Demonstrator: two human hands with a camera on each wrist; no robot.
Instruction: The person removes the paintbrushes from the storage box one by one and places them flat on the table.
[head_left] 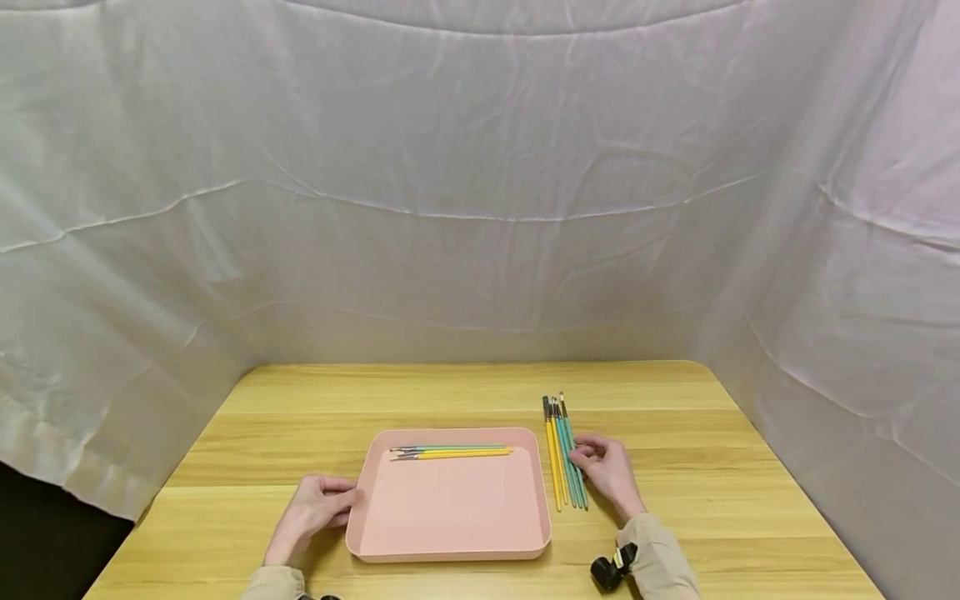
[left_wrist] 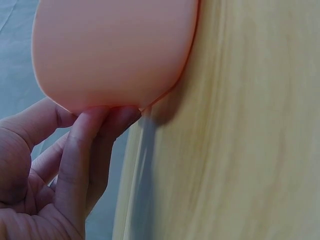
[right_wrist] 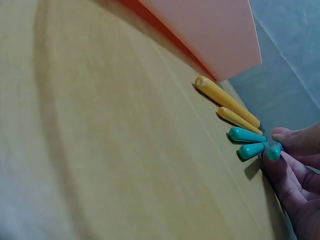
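A pink tray (head_left: 450, 517) lies on the table, with several yellow and green paintbrushes (head_left: 457, 454) side by side near its far wall. My left hand (head_left: 318, 508) holds the tray's left edge, and the left wrist view shows its fingers (left_wrist: 82, 135) against the tray wall. Right of the tray, several yellow paintbrushes (head_left: 553, 467) and green ones lie in a loose row, bristles pointing away from me. Thumb and fingers of my right hand (head_left: 609, 471) pinch the rightmost green paintbrush (right_wrist: 274, 151); in the right wrist view its handle end appears slightly raised off the wood.
The wooden table (head_left: 720, 500) extends on both sides of the tray. Grey-white fabric (head_left: 480, 250) hangs behind and along both sides. A small black device (head_left: 613, 568) is strapped at the right sleeve.
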